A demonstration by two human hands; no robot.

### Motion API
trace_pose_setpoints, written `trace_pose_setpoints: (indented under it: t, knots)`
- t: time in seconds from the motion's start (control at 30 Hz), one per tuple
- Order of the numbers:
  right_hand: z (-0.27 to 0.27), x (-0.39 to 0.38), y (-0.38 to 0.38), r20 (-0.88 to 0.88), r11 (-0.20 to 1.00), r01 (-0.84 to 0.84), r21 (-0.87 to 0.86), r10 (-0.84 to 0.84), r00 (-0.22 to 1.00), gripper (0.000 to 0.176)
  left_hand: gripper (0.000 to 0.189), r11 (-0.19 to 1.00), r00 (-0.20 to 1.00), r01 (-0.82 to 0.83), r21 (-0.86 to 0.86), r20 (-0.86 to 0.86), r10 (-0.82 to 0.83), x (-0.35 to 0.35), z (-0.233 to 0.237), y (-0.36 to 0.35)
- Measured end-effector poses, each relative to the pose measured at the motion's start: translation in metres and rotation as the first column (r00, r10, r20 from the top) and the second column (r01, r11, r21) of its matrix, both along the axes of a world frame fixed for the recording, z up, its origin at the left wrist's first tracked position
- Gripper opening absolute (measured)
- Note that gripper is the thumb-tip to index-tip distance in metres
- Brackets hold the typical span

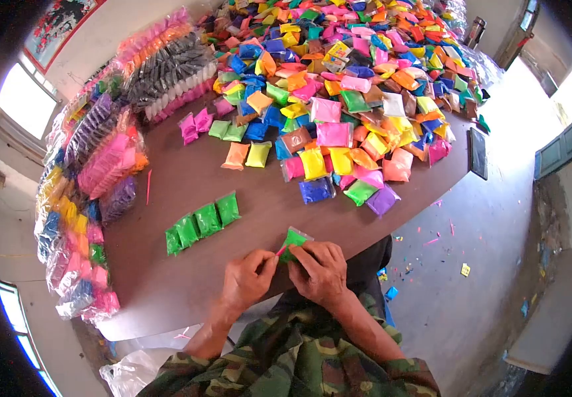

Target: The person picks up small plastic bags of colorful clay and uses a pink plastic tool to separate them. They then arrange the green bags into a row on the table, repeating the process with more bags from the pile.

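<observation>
At the table's near edge, my right hand point(320, 270) grips a small clear packet of green material point(295, 238), its fingers curled over the lower part. Close on its left, my left hand point(249, 276) pinches a thin pink strip point(281, 251) between thumb and forefinger. The strip's other end meets the packet's side; the fingers partly hide the contact. Farther left on the table lies a short row of several green packets point(208, 219), overlapping side by side.
A large heap of mixed-colour packets point(326, 110) covers the far side of the brown table point(187, 284). Bagged stacks of packets point(104, 165) line the left edge. Another pink strip point(149, 187) lies near them. A dark flat device point(477, 153) sits at the right edge.
</observation>
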State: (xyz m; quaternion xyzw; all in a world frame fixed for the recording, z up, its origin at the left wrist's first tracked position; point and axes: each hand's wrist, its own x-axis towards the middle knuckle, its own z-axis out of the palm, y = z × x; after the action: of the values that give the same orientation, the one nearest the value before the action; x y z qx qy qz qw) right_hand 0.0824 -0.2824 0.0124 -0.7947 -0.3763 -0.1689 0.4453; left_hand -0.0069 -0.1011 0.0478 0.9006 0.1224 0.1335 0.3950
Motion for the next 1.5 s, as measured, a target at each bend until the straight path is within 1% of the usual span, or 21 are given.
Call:
trace_pose_setpoints:
  t: [0.03,0.07,0.13,0.17,0.27,0.3,0.4,0.43,0.53,0.6,0.63,0.73,0.87,0.9,1.0,1.03,1.1,1.17,1.3,1.4,1.5]
  knots:
    - [0.0,-0.001,0.001,0.003,1.0,0.008,0.013,-0.008,1.0,0.036,0.009,0.998,1.0,-0.011,0.061,0.019,0.01,-0.002,-0.004,0.001]
    - [0.001,0.0,0.002,0.008,1.0,0.017,0.023,-0.017,1.0,0.037,0.01,0.995,0.999,-0.044,0.086,0.006,0.044,-0.003,-0.01,0.005]
    - [0.001,0.0,0.001,0.008,0.999,0.025,0.023,-0.025,1.0,0.037,0.01,0.985,0.993,-0.114,0.131,-0.021,0.117,-0.004,-0.016,0.011]
    - [0.0,0.0,0.001,0.004,1.0,0.022,0.018,-0.022,1.0,0.037,0.011,0.983,0.991,-0.134,0.124,0.01,0.134,-0.005,-0.016,0.012]
    - [-0.002,0.0,0.002,0.008,1.0,0.016,0.001,-0.016,1.0,0.036,0.01,0.995,0.996,-0.085,0.048,0.038,0.083,-0.007,-0.012,-0.001]
    - [-0.003,0.001,0.003,0.015,1.0,0.011,-0.003,-0.011,1.0,0.036,0.009,0.996,0.996,-0.059,0.06,0.066,0.055,-0.01,-0.012,-0.007]
    - [-0.007,0.002,0.003,0.017,0.999,0.01,-0.036,-0.009,1.0,0.037,0.01,0.977,0.994,-0.103,0.188,0.052,0.095,-0.012,-0.021,-0.004]
    - [-0.004,0.002,0.004,0.011,1.0,0.018,-0.02,-0.018,1.0,0.035,0.011,0.964,0.987,-0.16,0.214,0.006,0.163,-0.01,-0.017,-0.002]
    - [-0.001,0.001,0.005,0.006,0.999,0.018,-0.042,-0.018,1.0,0.033,0.01,0.978,0.981,-0.192,0.08,0.043,0.189,-0.007,-0.012,0.007]
    - [-0.001,0.001,0.004,0.007,0.998,0.025,-0.052,-0.025,1.0,0.031,0.01,0.99,0.989,-0.13,0.064,0.075,0.125,-0.012,-0.008,-0.006]
    - [-0.004,0.001,0.005,0.019,0.998,0.031,-0.05,-0.03,0.999,0.03,0.01,0.993,0.991,-0.099,0.059,0.093,0.093,-0.014,-0.007,-0.012]
    - [-0.004,0.001,0.007,0.027,0.998,0.045,-0.039,-0.044,0.999,0.029,0.01,0.984,0.989,-0.097,0.15,0.125,0.079,-0.015,-0.021,-0.013]
    - [-0.001,0.001,0.008,0.019,0.998,0.053,-0.033,-0.052,0.998,0.028,0.01,0.964,0.975,-0.221,0.149,0.055,0.215,-0.01,-0.021,0.006]
    - [-0.001,0.001,0.009,0.02,0.998,0.057,-0.029,-0.056,0.998,0.028,0.01,0.963,0.979,-0.204,0.176,0.058,0.197,-0.01,-0.016,0.007]
    - [-0.005,0.0,0.008,-0.002,0.997,0.059,-0.041,-0.059,0.998,0.027,0.01,0.989,0.989,-0.088,0.123,0.133,0.072,-0.017,-0.009,-0.012]
    - [-0.004,0.0,0.009,-0.002,0.997,0.064,-0.037,-0.064,0.998,0.026,0.01,0.987,0.989,-0.055,0.15,0.143,0.034,-0.018,-0.012,-0.016]
    - [0.001,-0.002,0.01,0.0,0.997,0.077,-0.03,-0.077,0.997,0.025,0.011,0.966,0.99,-0.119,0.23,0.097,0.099,-0.018,-0.013,-0.011]
    - [0.003,-0.002,0.011,-0.002,0.997,0.069,-0.034,-0.069,0.998,0.028,0.01,0.935,0.979,-0.201,0.29,0.081,0.186,-0.018,-0.021,-0.001]
    - [0.002,-0.006,0.008,-0.019,0.992,0.054,-0.115,-0.056,0.998,0.033,0.009,0.952,0.978,-0.208,0.225,0.053,0.201,-0.031,-0.01,0.019]
    - [0.01,-0.009,0.008,0.04,0.969,0.085,-0.23,-0.078,0.996,0.04,0.008,0.939,0.968,-0.251,0.237,0.084,0.237,-0.047,-0.012,0.023]
    - [0.02,-0.012,0.005,0.069,0.959,0.098,-0.267,-0.082,0.994,0.042,0.007,0.933,0.952,-0.302,0.196,0.121,0.283,-0.06,-0.018,0.028]
